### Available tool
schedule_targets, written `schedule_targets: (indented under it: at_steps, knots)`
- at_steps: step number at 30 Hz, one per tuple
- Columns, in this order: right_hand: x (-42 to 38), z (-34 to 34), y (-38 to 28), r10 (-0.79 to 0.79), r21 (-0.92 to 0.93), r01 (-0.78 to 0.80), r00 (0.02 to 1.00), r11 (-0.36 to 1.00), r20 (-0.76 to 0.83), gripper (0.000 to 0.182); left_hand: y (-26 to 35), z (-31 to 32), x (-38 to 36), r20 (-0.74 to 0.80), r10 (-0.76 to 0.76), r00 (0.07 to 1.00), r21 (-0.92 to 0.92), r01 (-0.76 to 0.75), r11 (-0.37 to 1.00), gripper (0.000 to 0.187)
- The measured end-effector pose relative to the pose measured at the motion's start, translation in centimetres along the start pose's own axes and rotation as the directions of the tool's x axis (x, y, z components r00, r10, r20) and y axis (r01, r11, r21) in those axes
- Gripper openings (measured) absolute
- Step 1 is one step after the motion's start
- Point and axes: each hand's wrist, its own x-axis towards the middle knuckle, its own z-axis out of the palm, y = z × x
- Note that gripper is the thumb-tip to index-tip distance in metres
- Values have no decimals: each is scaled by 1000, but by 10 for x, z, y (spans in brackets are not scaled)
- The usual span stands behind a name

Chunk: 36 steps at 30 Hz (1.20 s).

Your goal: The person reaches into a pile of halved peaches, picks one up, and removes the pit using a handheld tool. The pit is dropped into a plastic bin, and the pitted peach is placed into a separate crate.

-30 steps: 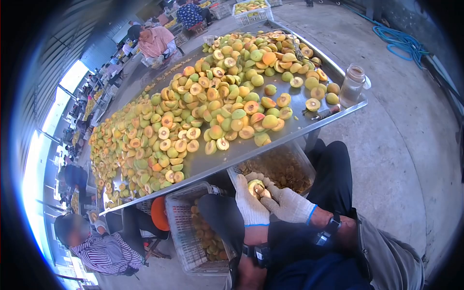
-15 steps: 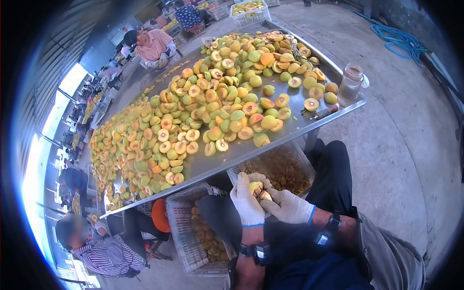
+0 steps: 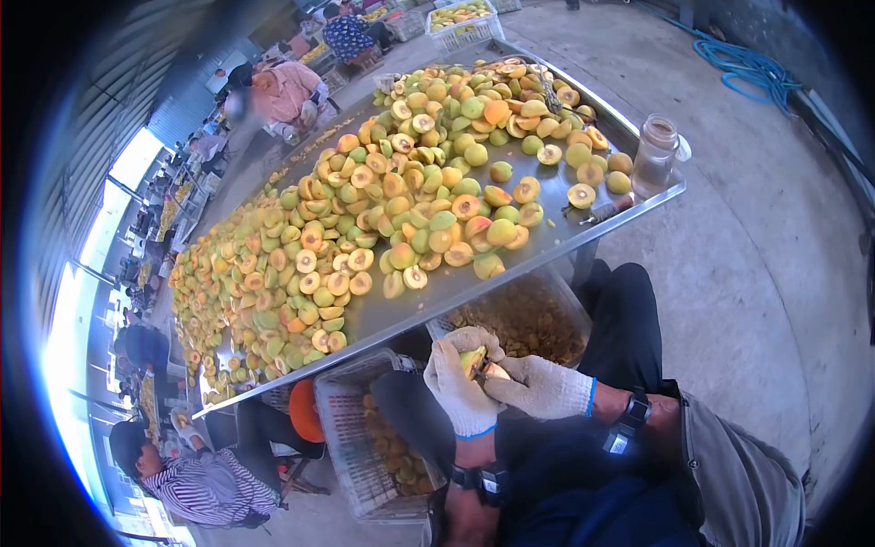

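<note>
My left hand [image 3: 456,387], in a white knitted glove, is closed around a cut peach [image 3: 472,360] above my lap. Opposite it, my right hand [image 3: 545,387], gloved the same way, has its fingers pinched against the fruit. A small dark bit shows between the two hands, but whatever the right fingers grip is mostly hidden. Just beyond the hands, a crate [image 3: 583,314] contains many brown pieces that look like peach pits. Halved peaches [image 3: 401,182] cover much of the metal table [image 3: 383,314] in front of me.
A clear jar [image 3: 654,157] stands at the table's right corner, near a dark-handled tool [image 3: 609,210]. Left of my knees is a white crate [image 3: 351,456] with peach halves inside. A co-worker in stripes [image 3: 214,483] sits at left. Blue hose [image 3: 747,68] lies on the floor.
Both hands stay together on the peach; the left has turned slightly and shifted a little left. The view has moved slightly. The striped co-worker's head has changed position.
</note>
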Motion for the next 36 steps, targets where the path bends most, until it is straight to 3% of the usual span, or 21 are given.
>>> schedule_targets:
  at_steps: [2, 5, 7, 9, 11, 13, 14, 16, 19, 21, 23, 25, 28, 30, 31, 33, 36]
  knots:
    - [-2, -1, -3, 87, -21, -86, 994, 996, 61, 47, 3, 3, -1, 7, 3, 1000, 15, -3, 1000, 50]
    - [-3, 4, 2, -17, 19, 18, 999, 1000, -31, 47, 7, 9, -1, -31, -23, 999, 42, 24, 999, 50]
    - [-7, 0, -12, 35, -235, -52, 997, 971, -73, 46, 9, 14, -2, -75, -54, 996, 48, 58, 997, 50]
    - [-4, 2, -2, -12, -133, 4, 998, 991, -58, 46, 12, 16, -1, -121, -162, 979, 38, 167, 985, 51]
    - [-4, 1, 1, -58, -24, 57, 997, 998, -49, 45, 7, 14, 0, -102, -139, 985, 24, 142, 990, 52]
    - [-12, -10, -27, 196, -19, -195, 977, 981, 79, 44, 5, 12, 0, -79, -118, 990, 8, 119, 993, 53]
    - [-11, -9, -25, 194, -18, -193, 978, 981, 77, 44, 6, 12, -1, -56, -106, 993, 1, 106, 994, 53]
    - [-8, -3, -15, 49, -275, -59, 998, 960, -42, 39, 5, 12, -2, -35, -96, 995, -6, 96, 995, 53]
    - [-7, 4, 1, -88, -133, 76, 992, 988, -88, 44, 5, 13, -3, -98, -71, 993, 76, 79, 994, 52]
    - [-4, 3, 8, -103, -85, 98, 993, 992, -63, 44, 7, 13, -7, 8, 107, 994, 196, -107, 975, 51]
    - [-8, -1, 2, -123, -44, 121, 991, 992, -43, 44, 2, 10, -5, 60, 181, 982, 205, -190, 960, 51]
    - [-16, -11, -28, 204, 25, -208, 973, 978, 112, 44, 2, 9, -4, 110, 261, 959, 208, -279, 937, 51]
    - [-19, -13, -27, 211, 79, -224, 967, 971, 144, 45, 3, 9, -7, 109, 220, 969, 203, -238, 950, 50]
    - [-17, -10, -18, 154, 54, -159, 984, 986, 94, 45, 8, 13, -7, 13, 78, 997, 235, -79, 969, 49]
    - [-16, -9, -15, 94, 21, -95, 994, 995, 50, 45, 8, 14, -6, 14, 79, 997, 236, -80, 969, 49]
    - [-18, -12, -21, 117, 12, -118, 990, 993, 75, 43, 9, 15, -5, -57, -32, 998, 208, 44, 977, 50]
    - [-21, -15, -20, 144, 11, -146, 983, 989, 112, 41, 10, 12, -5, 16, 4, 1000, 218, -7, 976, 52]
